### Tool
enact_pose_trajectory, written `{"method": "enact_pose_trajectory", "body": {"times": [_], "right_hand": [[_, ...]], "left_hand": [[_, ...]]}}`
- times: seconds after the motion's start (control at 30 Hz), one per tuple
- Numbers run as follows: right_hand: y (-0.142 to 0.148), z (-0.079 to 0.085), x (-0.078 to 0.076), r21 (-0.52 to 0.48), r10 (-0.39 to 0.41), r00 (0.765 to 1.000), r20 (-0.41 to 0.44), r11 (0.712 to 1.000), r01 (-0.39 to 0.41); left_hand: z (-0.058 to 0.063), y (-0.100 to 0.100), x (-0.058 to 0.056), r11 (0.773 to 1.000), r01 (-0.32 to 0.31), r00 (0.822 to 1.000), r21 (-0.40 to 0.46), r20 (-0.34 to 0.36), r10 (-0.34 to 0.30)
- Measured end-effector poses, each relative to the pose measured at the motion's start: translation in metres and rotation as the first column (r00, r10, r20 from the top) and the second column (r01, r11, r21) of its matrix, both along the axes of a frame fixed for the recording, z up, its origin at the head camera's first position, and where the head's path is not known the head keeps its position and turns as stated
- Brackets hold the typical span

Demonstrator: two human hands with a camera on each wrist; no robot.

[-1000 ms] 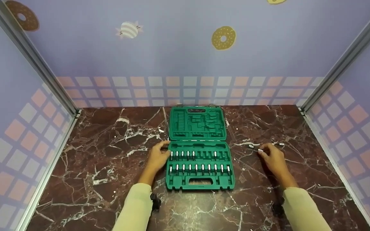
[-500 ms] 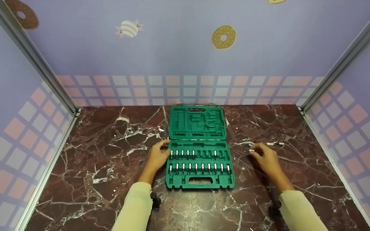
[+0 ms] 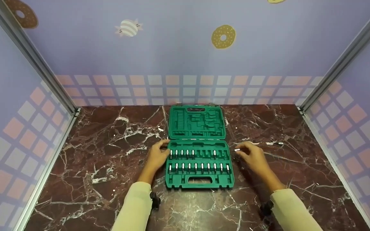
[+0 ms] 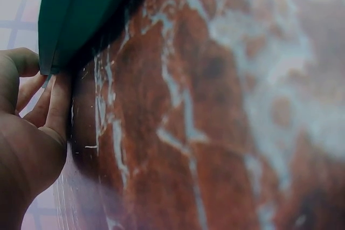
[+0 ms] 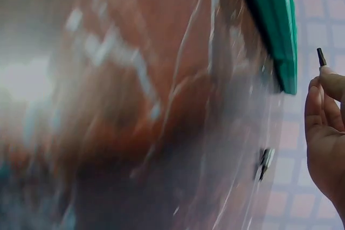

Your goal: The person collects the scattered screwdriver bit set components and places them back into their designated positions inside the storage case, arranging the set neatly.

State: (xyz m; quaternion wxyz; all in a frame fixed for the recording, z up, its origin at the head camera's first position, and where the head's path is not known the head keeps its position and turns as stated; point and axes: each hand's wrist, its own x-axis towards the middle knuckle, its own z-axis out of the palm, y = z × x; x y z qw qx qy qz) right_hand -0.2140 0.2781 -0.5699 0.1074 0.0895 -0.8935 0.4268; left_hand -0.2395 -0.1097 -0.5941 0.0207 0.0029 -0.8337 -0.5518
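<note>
A green socket-set case (image 3: 178,182) lies opened flat, its lid (image 3: 185,128) toward the back wall. Two rows of silver bit sockets (image 3: 202,167) sit in its lower half; the upper row has gaps on the right. My left hand (image 3: 156,157) holds the case's left edge; the left wrist view shows thumb and fingers at the green rim (image 4: 48,52). Just right of the case, my right hand (image 3: 253,156) pinches a bit socket (image 3: 237,149) between thumb and fingers. Its dark tip (image 5: 321,55) points outward in the right wrist view.
More bit sockets (image 3: 278,143) lie on the marbled table (image 3: 114,199) at the right, beyond my right hand; some show in the right wrist view as a small metal pair (image 5: 264,163). Patterned panels (image 3: 185,57) enclose the back and both sides.
My right hand has moved left from the loose bit sockets toward the case, carrying one bit socket. The left hand has stayed at the case's left edge.
</note>
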Motion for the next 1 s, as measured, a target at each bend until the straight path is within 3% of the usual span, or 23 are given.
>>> {"method": "enact_pose_trajectory", "body": {"times": [0.4,0.6,1.0], "right_hand": [[-0.039,0.009,-0.004,-0.040,0.121,0.993,-0.017,0.992,-0.122],[-0.058,0.014,-0.006,-0.015,0.190,0.982,-0.017,0.982,-0.190],[-0.087,0.017,-0.010,0.074,0.269,0.961,0.058,0.959,-0.273]], "left_hand": [[0.000,0.000,0.001,1.000,-0.004,1.000,-0.012,0.000,0.004],[0.000,0.001,0.001,1.000,-0.007,1.000,-0.019,0.009,0.007],[-0.001,0.001,0.000,1.000,-0.009,1.000,-0.021,0.008,0.010]]}}
